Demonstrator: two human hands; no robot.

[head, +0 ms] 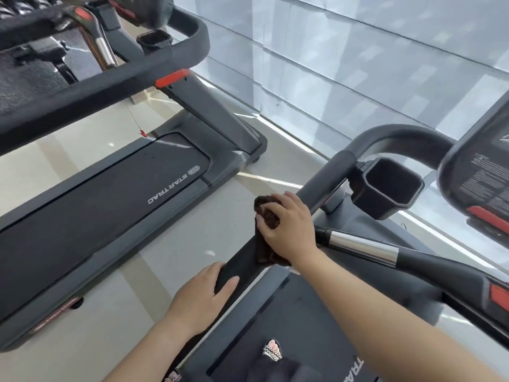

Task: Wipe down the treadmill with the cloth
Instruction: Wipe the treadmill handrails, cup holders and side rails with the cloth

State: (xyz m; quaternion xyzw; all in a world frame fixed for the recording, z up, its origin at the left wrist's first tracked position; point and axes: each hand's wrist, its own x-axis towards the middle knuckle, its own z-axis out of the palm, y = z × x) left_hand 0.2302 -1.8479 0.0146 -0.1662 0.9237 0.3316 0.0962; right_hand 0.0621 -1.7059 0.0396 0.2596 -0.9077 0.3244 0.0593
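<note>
I stand on a dark grey treadmill (275, 326) and look down at its left handrail (327, 177). My right hand (292, 224) presses a dark brown cloth (268, 216) onto that rail, the cloth bunched under my fingers and hanging over the rail's side. My left hand (201, 296) grips the same rail lower down, nearer to me, with the thumb across its top. A black cup holder (391, 188) sits just beyond the cloth. A chrome-banded inner grip bar (363, 246) runs to the right of my right wrist.
A second treadmill (110, 194) stands parallel on the left across a strip of pale floor (220, 216). Its padded handrail (96, 92) crosses the upper left. The console (482, 172) of my treadmill rises at the right edge. A window with blinds (358, 64) fills the background.
</note>
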